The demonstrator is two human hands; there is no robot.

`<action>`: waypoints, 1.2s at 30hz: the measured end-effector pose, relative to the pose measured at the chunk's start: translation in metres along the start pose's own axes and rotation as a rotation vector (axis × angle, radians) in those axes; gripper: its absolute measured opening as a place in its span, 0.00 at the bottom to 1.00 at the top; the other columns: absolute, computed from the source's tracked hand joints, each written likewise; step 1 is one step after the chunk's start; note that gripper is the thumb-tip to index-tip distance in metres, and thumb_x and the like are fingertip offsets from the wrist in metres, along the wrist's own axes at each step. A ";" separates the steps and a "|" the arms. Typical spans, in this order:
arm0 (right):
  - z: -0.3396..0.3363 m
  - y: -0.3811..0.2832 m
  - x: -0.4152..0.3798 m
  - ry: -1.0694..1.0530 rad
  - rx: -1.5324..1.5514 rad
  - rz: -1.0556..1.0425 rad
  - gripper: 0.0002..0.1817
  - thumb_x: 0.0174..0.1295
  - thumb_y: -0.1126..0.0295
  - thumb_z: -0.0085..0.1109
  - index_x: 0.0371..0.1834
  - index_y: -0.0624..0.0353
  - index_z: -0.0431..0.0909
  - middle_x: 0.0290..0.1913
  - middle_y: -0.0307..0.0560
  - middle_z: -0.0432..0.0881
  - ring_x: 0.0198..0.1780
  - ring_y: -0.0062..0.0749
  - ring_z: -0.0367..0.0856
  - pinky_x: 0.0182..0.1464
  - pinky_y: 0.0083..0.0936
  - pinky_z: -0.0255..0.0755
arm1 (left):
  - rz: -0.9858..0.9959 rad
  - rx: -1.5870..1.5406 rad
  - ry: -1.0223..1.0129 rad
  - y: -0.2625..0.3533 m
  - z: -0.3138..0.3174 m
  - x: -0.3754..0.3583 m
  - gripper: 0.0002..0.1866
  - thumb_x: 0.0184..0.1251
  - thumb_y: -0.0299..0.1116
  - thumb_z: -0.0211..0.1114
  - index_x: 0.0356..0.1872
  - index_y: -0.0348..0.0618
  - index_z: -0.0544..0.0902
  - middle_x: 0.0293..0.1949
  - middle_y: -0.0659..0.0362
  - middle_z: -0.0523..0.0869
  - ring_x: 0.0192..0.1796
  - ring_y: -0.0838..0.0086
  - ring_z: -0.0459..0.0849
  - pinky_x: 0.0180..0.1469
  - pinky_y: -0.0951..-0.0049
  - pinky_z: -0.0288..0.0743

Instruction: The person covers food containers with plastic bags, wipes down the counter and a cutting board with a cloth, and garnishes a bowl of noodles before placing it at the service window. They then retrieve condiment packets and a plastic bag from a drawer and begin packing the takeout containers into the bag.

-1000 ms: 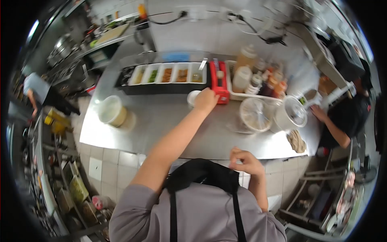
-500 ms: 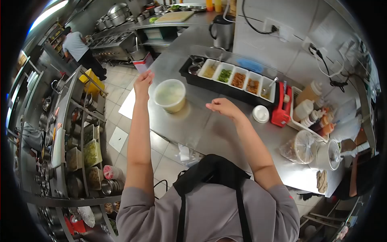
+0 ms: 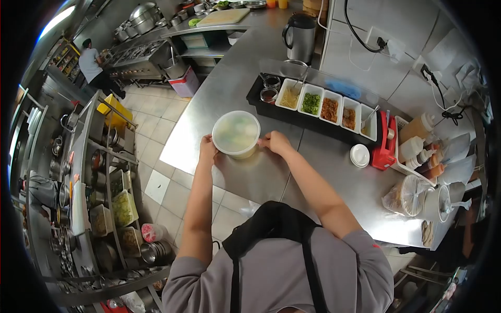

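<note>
A round translucent lidded tub (image 3: 236, 133) with pale, greenish contents stands on the steel counter (image 3: 245, 182). My left hand (image 3: 207, 148) is at the tub's left side, its fingers closed against the rim. On the opposite side my right hand (image 3: 276, 143) has its fingertips pressed to the tub's wall below the lid edge. Behind and to the right of the tub is a black topping tray (image 3: 302, 119) with white compartments of chopped food. Small white lids (image 3: 359, 155) lie to the right of my right hand.
A red device (image 3: 384, 141) and a basket of squeeze bottles (image 3: 416, 151) stand at the right. Bagged containers (image 3: 405, 196) are nearer the front. A metal jug (image 3: 300, 39) is at the back. Shelves line the left; another person (image 3: 91, 65) stands by the stove.
Both hands have come in to the tub, the left down from above, the right from the side; they were apart from it before. The whole view has shifted slightly.
</note>
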State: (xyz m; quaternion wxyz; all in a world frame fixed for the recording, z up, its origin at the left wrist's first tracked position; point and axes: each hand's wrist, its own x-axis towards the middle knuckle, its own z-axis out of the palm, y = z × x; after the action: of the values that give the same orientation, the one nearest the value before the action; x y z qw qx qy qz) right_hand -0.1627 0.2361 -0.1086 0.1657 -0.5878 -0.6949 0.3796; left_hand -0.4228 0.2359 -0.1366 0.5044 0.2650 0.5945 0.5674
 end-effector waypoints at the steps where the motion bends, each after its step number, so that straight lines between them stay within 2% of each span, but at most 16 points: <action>1: 0.001 0.000 0.001 0.032 -0.067 -0.008 0.27 0.48 0.41 0.59 0.28 0.58 0.82 0.29 0.51 0.81 0.34 0.44 0.80 0.38 0.36 0.71 | 0.055 0.206 0.018 -0.001 -0.003 0.004 0.18 0.56 0.25 0.61 0.49 0.36 0.68 0.29 0.60 0.77 0.29 0.77 0.78 0.25 0.77 0.72; 2: 0.003 0.000 0.000 0.063 -0.132 -0.015 0.26 0.47 0.43 0.60 0.28 0.58 0.82 0.28 0.51 0.81 0.34 0.45 0.80 0.38 0.36 0.72 | 0.112 0.414 0.036 -0.003 -0.005 0.006 0.19 0.56 0.26 0.61 0.49 0.36 0.68 0.29 0.60 0.77 0.30 0.76 0.78 0.24 0.77 0.72; 5: 0.012 -0.003 -0.003 0.163 -0.252 -0.028 0.21 0.46 0.49 0.62 0.26 0.58 0.81 0.28 0.53 0.81 0.34 0.47 0.80 0.37 0.37 0.72 | 0.164 0.764 0.050 0.015 -0.003 -0.016 0.17 0.56 0.29 0.60 0.46 0.33 0.73 0.29 0.56 0.80 0.31 0.73 0.80 0.28 0.74 0.73; 8: 0.016 -0.008 -0.004 0.186 -0.309 -0.041 0.17 0.48 0.54 0.62 0.27 0.59 0.82 0.30 0.54 0.81 0.36 0.48 0.80 0.39 0.38 0.73 | 0.297 0.945 -0.053 0.003 -0.015 0.000 0.16 0.57 0.33 0.58 0.41 0.30 0.78 0.30 0.53 0.82 0.31 0.69 0.80 0.33 0.71 0.72; 9: 0.017 -0.008 -0.004 0.178 -0.324 -0.046 0.16 0.49 0.56 0.62 0.28 0.59 0.82 0.31 0.55 0.81 0.37 0.48 0.80 0.40 0.38 0.72 | 0.315 0.902 -0.091 0.001 -0.019 0.002 0.16 0.58 0.35 0.57 0.40 0.30 0.79 0.30 0.53 0.82 0.31 0.68 0.79 0.34 0.69 0.72; 11: 0.027 -0.003 -0.006 0.195 -0.158 -0.122 0.13 0.50 0.60 0.60 0.30 0.60 0.82 0.32 0.57 0.81 0.37 0.49 0.80 0.41 0.38 0.73 | 0.353 0.815 -0.166 0.007 -0.021 0.000 0.18 0.59 0.38 0.55 0.37 0.29 0.81 0.30 0.52 0.83 0.30 0.66 0.78 0.36 0.67 0.70; 12: 0.031 0.000 -0.006 0.204 -0.076 -0.162 0.12 0.50 0.63 0.60 0.30 0.61 0.82 0.33 0.58 0.81 0.37 0.50 0.80 0.42 0.38 0.73 | 0.248 0.774 -0.143 0.012 -0.021 0.002 0.21 0.60 0.42 0.53 0.37 0.30 0.81 0.29 0.52 0.83 0.30 0.67 0.78 0.36 0.68 0.70; 14: 0.035 -0.007 -0.007 0.218 -0.105 -0.108 0.11 0.50 0.66 0.57 0.31 0.63 0.81 0.34 0.60 0.80 0.37 0.52 0.79 0.42 0.38 0.72 | 0.035 0.688 -0.092 0.025 -0.017 0.004 0.26 0.63 0.50 0.49 0.37 0.32 0.81 0.29 0.53 0.82 0.31 0.69 0.77 0.36 0.69 0.69; 18: 0.040 -0.016 -0.010 0.179 -0.118 0.016 0.12 0.51 0.69 0.55 0.33 0.67 0.80 0.34 0.61 0.81 0.35 0.47 0.81 0.40 0.35 0.73 | -0.070 0.632 -0.158 0.045 -0.005 -0.013 0.38 0.61 0.66 0.39 0.38 0.37 0.82 0.28 0.54 0.81 0.32 0.72 0.75 0.38 0.73 0.66; 20: 0.046 -0.004 -0.003 0.147 0.135 0.041 0.12 0.53 0.69 0.53 0.34 0.68 0.79 0.31 0.56 0.81 0.32 0.40 0.80 0.39 0.31 0.72 | -0.075 0.618 -0.229 0.049 -0.003 -0.011 0.42 0.58 0.71 0.36 0.38 0.38 0.82 0.29 0.55 0.81 0.33 0.73 0.75 0.39 0.74 0.66; 21: 0.050 0.005 0.001 0.129 0.262 0.057 0.13 0.54 0.69 0.52 0.34 0.69 0.79 0.30 0.54 0.82 0.31 0.36 0.80 0.39 0.29 0.72 | -0.064 0.633 -0.241 0.050 -0.003 -0.012 0.43 0.56 0.72 0.38 0.40 0.36 0.81 0.31 0.54 0.81 0.35 0.72 0.75 0.41 0.73 0.66; 24: 0.053 0.015 -0.004 0.157 0.337 -0.019 0.12 0.58 0.68 0.51 0.36 0.68 0.77 0.23 0.48 0.78 0.22 0.26 0.75 0.26 0.23 0.69 | -0.027 0.691 -0.264 0.053 0.000 -0.017 0.47 0.52 0.74 0.43 0.44 0.30 0.78 0.38 0.49 0.81 0.41 0.68 0.77 0.45 0.70 0.66; 27: 0.033 0.000 -0.022 -0.097 0.738 0.197 0.11 0.60 0.69 0.48 0.39 0.66 0.73 0.22 0.47 0.76 0.14 0.21 0.66 0.14 0.20 0.58 | -0.008 0.750 -0.258 0.051 -0.001 -0.022 0.51 0.48 0.74 0.48 0.48 0.24 0.75 0.44 0.45 0.80 0.46 0.63 0.76 0.49 0.68 0.66; 30: 0.036 0.003 -0.024 -0.150 1.106 0.287 0.10 0.62 0.71 0.44 0.42 0.64 0.69 0.25 0.49 0.76 0.11 0.17 0.57 0.10 0.18 0.47 | -0.010 0.735 -0.257 0.055 0.002 -0.029 0.52 0.47 0.74 0.50 0.49 0.22 0.73 0.46 0.44 0.79 0.48 0.61 0.76 0.50 0.67 0.66; 33: 0.038 -0.002 -0.028 -0.124 1.239 0.298 0.09 0.63 0.71 0.41 0.42 0.65 0.68 0.28 0.53 0.77 0.11 0.18 0.55 0.10 0.18 0.48 | -0.028 0.717 -0.268 0.051 -0.001 -0.025 0.51 0.47 0.74 0.50 0.48 0.23 0.75 0.45 0.45 0.80 0.46 0.63 0.76 0.49 0.68 0.66; 36: 0.035 -0.006 -0.027 -0.217 1.279 0.278 0.10 0.65 0.71 0.39 0.42 0.65 0.68 0.28 0.52 0.78 0.11 0.18 0.54 0.10 0.18 0.47 | -0.068 0.686 -0.285 0.047 -0.004 -0.027 0.50 0.47 0.74 0.50 0.48 0.25 0.76 0.43 0.47 0.81 0.45 0.66 0.77 0.48 0.68 0.67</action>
State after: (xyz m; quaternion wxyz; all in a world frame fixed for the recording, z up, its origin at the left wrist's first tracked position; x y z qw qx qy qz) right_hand -0.1837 0.1993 -0.1210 0.3605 -0.4162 -0.2633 0.7921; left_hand -0.4288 0.2205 -0.0845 0.4825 0.4750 0.6823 0.2756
